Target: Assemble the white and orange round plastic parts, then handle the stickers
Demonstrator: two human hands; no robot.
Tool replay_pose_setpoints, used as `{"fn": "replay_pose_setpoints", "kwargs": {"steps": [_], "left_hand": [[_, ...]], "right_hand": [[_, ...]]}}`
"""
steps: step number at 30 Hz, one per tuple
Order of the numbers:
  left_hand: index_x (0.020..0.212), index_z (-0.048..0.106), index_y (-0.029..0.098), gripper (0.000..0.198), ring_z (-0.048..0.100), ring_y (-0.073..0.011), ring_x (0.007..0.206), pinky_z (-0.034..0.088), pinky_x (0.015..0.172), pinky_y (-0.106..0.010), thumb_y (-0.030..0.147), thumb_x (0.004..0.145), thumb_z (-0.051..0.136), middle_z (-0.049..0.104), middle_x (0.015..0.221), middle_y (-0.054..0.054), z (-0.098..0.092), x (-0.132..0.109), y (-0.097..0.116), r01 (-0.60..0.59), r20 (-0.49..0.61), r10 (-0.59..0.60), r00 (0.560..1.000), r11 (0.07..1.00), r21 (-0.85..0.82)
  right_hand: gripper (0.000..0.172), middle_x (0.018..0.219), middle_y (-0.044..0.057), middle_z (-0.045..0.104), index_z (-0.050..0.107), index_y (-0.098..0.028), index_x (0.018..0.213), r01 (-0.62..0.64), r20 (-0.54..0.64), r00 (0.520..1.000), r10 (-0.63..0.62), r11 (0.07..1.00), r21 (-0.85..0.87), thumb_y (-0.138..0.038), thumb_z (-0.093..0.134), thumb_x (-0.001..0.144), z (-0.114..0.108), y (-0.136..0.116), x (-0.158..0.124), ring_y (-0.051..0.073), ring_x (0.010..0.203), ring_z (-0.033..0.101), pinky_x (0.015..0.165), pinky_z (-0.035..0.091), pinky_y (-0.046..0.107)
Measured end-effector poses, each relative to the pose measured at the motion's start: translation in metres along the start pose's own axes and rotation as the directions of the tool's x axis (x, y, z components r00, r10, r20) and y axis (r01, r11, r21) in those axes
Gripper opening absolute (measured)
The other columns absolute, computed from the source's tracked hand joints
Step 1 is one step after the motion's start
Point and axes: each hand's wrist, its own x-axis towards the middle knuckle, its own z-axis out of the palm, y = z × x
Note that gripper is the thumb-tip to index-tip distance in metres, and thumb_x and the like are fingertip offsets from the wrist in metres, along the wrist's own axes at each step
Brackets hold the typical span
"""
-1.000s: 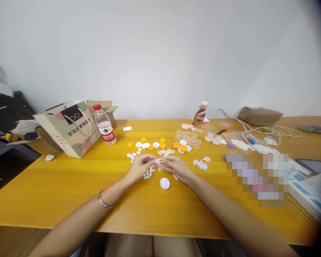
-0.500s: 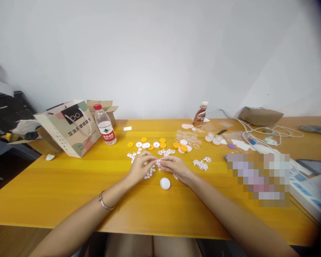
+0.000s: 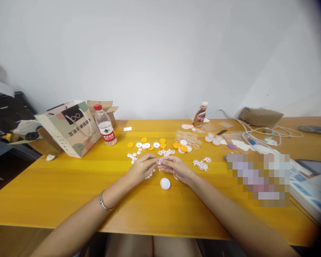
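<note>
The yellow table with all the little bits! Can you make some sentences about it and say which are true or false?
1. The left hand and right hand pinch a small white openwork piece. True.
2. The clear plastic bottle with a red cap lies on its side. False: it stands upright.
3. The round white disc with a raised rim is nearer the person's lap than the hands are. True.
4. The silver metal bracelet is on the right arm. False: it is on the left arm.

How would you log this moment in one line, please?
left hand: pinching small white piece | right hand: pinching same piece | nearby: round white part on table
</note>
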Motion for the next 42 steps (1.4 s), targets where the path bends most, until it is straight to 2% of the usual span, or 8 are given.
{"fn": "replay_pose_setpoints", "kwargs": {"steps": [5,10,15,20,24,28,35,42], "left_hand": [[0.108,0.056,0.020,0.027,0.054,-0.0147,0.085,0.045,0.077,-0.027,0.021,0.085,0.043,0.056,0.094,-0.008,0.003,0.000,0.004,0.037,0.035,-0.036,0.999,0.998,-0.041],[0.111,0.054,0.019,0.029,0.055,-0.0150,0.089,0.044,0.080,-0.028,0.024,0.083,0.047,0.058,0.098,-0.007,0.009,0.001,0.007,0.153,-0.015,-0.158,0.987,0.972,-0.180],[0.106,0.057,0.018,0.028,0.054,-0.0170,0.090,0.042,0.081,-0.029,0.028,0.080,0.051,0.060,0.096,-0.007,0.012,0.001,0.000,0.259,0.024,-0.259,0.966,0.953,-0.159],[0.105,0.058,0.021,0.027,0.051,-0.0179,0.088,0.039,0.081,-0.031,0.029,0.081,0.050,0.059,0.095,-0.006,0.017,-0.001,-0.002,0.244,0.168,-0.242,0.956,0.970,0.009],[0.106,0.057,0.023,0.027,0.051,-0.0168,0.084,0.038,0.078,-0.030,0.030,0.081,0.050,0.058,0.090,-0.004,0.021,0.000,0.000,0.225,0.205,-0.237,0.950,0.971,0.081],[0.095,0.061,0.022,0.020,0.050,-0.0169,0.080,0.037,0.075,-0.030,0.029,0.078,0.053,0.059,0.084,-0.003,0.023,0.002,0.001,0.207,0.224,-0.226,0.948,0.973,0.106],[0.085,0.059,0.018,0.012,0.051,-0.0133,0.073,0.040,0.068,-0.023,0.020,0.079,0.049,0.057,0.078,-0.002,0.023,0.001,0.006,0.220,0.207,-0.210,0.956,0.975,-0.027],[0.082,0.059,0.016,0.013,0.051,-0.0088,0.059,0.041,0.057,-0.019,0.022,0.080,0.048,0.059,0.072,0.000,0.021,-0.001,0.004,0.303,0.137,-0.283,0.949,0.939,-0.160]], "right_hand": [[0.018,0.069,0.001,0.068,0.060,-0.017,0.071,0.024,-0.038,0.999,-0.024,1.000,-0.005,-0.023,0.072,0.059,0.004,0.001,-0.001,0.011,0.067,0.065,0.067,0.052,0.021],[0.021,0.068,0.001,0.067,0.059,-0.015,0.072,0.066,-0.034,0.997,-0.066,0.998,-0.010,-0.024,0.073,0.058,0.004,-0.001,-0.001,0.009,0.061,0.063,0.066,0.050,0.021],[0.022,0.064,-0.001,0.065,0.060,-0.016,0.069,0.172,-0.143,0.976,-0.166,0.985,0.028,-0.023,0.074,0.054,-0.001,-0.009,0.001,0.008,0.060,0.061,0.065,0.048,0.021],[0.024,0.065,-0.003,0.064,0.059,-0.017,0.072,0.255,-0.224,0.946,-0.236,0.965,0.059,-0.025,0.073,0.055,-0.005,-0.011,0.002,0.007,0.057,0.058,0.066,0.047,0.021],[0.027,0.067,-0.004,0.064,0.058,-0.019,0.072,0.286,-0.206,0.943,-0.260,0.952,0.111,-0.024,0.075,0.053,-0.003,-0.006,0.004,0.008,0.063,0.060,0.070,0.046,0.023],[0.023,0.068,-0.003,0.064,0.059,-0.018,0.068,0.290,-0.193,0.943,-0.271,0.954,0.076,-0.023,0.075,0.053,-0.001,-0.003,0.006,0.009,0.066,0.060,0.071,0.045,0.023],[0.017,0.071,-0.001,0.064,0.062,-0.018,0.070,0.329,-0.204,0.928,-0.312,0.943,0.052,-0.029,0.071,0.060,-0.004,0.002,0.009,0.011,0.071,0.059,0.078,0.044,0.027],[0.018,0.073,-0.001,0.062,0.059,-0.018,0.069,0.375,-0.162,0.904,-0.396,0.915,-0.149,-0.029,0.070,0.060,-0.007,0.004,0.011,0.012,0.071,0.057,0.075,0.044,0.028]]}}
